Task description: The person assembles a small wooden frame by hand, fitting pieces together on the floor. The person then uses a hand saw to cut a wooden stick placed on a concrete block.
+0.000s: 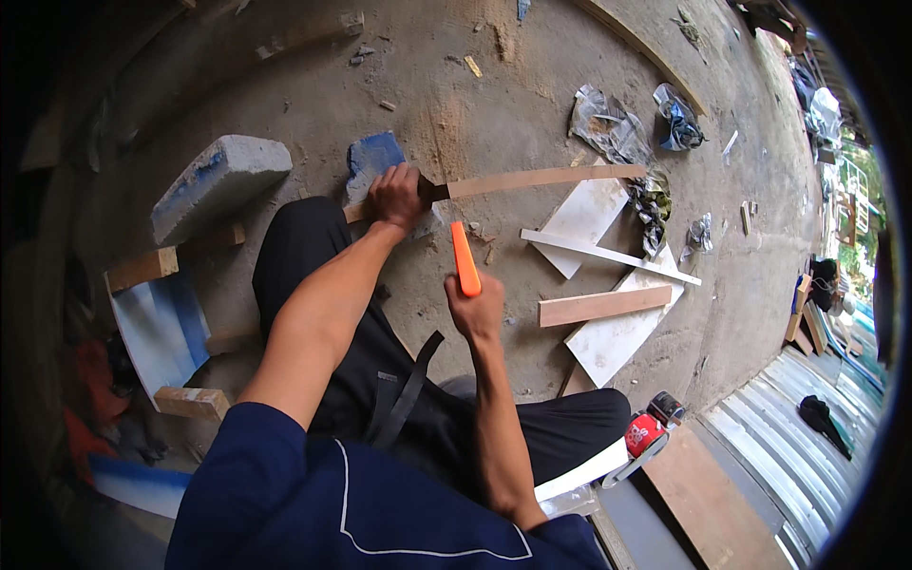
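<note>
My left hand (397,198) is closed round one end of a long thin wooden strip (546,180), which reaches out to the right above the floor. A dark piece (433,193) shows on the strip right beside the fingers; its kind is unclear. Nearer to me, my right hand (478,306) grips an orange tapered tool (464,258), pointing away from me and apart from the strip. The fist hides its lower part, so I cannot tell what kind of tool it is. A blue-painted block (374,157) lies just beyond my left hand.
White boards (619,328), a narrow white strip (613,256) and a short wooden board (604,307) lie at right. Crumpled plastic (608,123) is farther off. A concrete block (223,185) stands at left; a red can (645,435) is beside my right knee.
</note>
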Tool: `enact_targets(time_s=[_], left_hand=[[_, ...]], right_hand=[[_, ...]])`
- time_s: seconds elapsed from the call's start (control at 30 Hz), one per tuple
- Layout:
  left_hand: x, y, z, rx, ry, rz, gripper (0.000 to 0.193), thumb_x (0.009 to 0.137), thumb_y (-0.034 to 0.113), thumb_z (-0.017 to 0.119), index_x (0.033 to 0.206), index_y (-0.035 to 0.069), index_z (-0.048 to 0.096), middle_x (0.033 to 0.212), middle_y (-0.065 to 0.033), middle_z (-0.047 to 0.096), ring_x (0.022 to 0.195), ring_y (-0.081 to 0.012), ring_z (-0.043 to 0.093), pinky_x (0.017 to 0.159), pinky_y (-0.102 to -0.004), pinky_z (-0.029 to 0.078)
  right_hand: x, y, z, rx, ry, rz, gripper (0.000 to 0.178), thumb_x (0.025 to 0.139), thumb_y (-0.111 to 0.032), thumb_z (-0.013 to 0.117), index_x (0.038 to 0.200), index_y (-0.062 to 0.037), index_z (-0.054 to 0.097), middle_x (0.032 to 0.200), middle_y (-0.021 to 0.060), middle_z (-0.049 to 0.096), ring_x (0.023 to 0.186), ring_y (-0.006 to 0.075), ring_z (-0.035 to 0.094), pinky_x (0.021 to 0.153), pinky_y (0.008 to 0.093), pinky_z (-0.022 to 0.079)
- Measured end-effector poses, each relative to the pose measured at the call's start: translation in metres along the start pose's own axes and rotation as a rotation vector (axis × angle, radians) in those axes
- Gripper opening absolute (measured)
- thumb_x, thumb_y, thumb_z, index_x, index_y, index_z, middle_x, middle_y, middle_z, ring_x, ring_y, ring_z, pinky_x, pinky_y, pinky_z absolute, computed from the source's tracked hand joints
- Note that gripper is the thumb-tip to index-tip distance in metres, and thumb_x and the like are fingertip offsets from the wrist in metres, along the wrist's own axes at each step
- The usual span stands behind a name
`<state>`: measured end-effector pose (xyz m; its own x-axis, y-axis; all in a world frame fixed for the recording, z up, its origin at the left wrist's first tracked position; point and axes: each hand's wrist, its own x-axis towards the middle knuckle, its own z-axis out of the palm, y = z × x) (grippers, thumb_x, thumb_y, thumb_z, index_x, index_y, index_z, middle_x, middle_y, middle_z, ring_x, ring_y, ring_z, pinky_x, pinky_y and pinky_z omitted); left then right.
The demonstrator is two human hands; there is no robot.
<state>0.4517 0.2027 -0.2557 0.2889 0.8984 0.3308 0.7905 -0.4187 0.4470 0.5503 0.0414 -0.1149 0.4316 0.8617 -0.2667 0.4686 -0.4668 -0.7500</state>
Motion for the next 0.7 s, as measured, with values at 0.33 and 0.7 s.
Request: enact_targets(time_s=[0.33,0.7], left_hand=[[-0.001,-0.001,-0.002,0.037,-0.011,-0.006,0.015,0.076,0.021,0.059,0.068,0.009,0.055,0.074,-0.0072,0.055,0.071,-0.0275,0.058,0.061,-0.0419,0.043],[0.001,0.0,0.0,0.044,-0.032,0.005,0.014,0.079,0.018,0.057,0.068,0.009,0.055,0.075,-0.0077,0.055,0.075,-0.0287,0.059,0.063,-0.0429,0.046]], right_hand=[[-0.011,0.005,-0.001,0.071,-0.038,0.023,0.017,0.075,-0.016,0.067,0.074,0.0001,0.063,0.064,0.0207,0.058,0.058,0.0354,0.061,0.056,0.0382,0.047],[-0.003,0.012,0.001,0.112,0.006,-0.057,0.02,0.075,-0.015,0.068,0.068,0.0016,0.058,0.059,0.019,0.055,0.053,0.0329,0.059,0.053,0.0369,0.045]])
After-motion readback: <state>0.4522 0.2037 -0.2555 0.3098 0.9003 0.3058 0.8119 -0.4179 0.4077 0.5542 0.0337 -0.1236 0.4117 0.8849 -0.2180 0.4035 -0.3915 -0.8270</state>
